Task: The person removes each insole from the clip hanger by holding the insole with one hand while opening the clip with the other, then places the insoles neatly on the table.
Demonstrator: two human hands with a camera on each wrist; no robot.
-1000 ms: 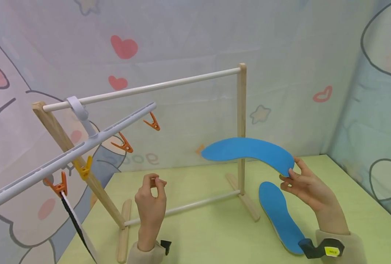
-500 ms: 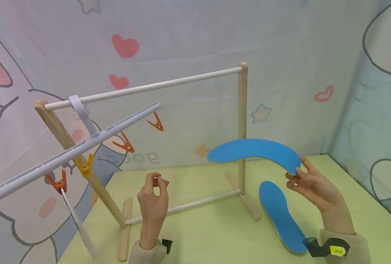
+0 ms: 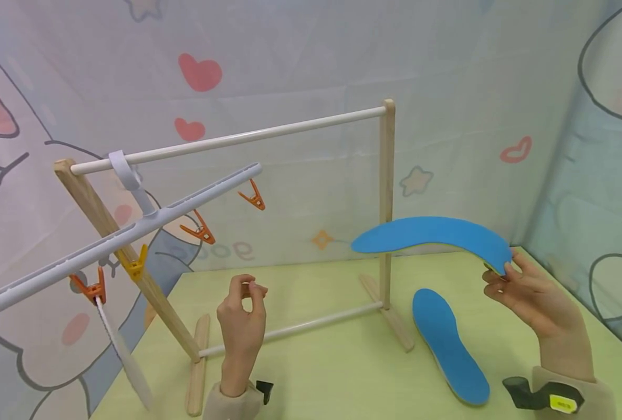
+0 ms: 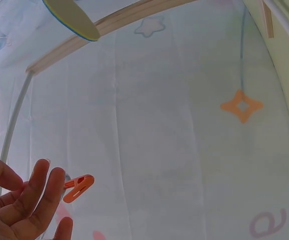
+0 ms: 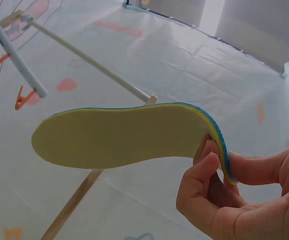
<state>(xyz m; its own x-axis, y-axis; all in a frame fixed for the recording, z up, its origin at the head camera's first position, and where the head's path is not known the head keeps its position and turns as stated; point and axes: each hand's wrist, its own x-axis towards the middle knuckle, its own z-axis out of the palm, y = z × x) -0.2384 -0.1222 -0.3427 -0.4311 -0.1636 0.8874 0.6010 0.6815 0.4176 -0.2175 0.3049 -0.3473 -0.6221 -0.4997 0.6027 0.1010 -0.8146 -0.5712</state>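
Observation:
My right hand (image 3: 539, 300) pinches one end of a blue insole (image 3: 432, 233), thumb on one face and fingers on the other. It is held up in the air, curving down toward the grip, and its pale yellowish underside (image 5: 119, 137) faces the right wrist camera. A second blue insole (image 3: 450, 347) lies on the table below it. My left hand (image 3: 241, 326) hovers above the table at centre left, fingers loosely bent with nothing between them. In the left wrist view, an orange clip (image 4: 79, 187) shows just beyond its fingers (image 4: 34, 200).
A wooden rack with a white top rod (image 3: 258, 136) stands on the green table (image 3: 342, 373). From it hangs a white bar hanger (image 3: 201, 198) bearing orange clips (image 3: 201, 228) and a yellow clip (image 3: 136, 265). One orange clip holds a thin white strip-like item (image 3: 127, 359) at the left.
My right hand has moved to the right, carrying the blue insole with it. The hanging white item has turned slightly. My left hand has hardly moved.

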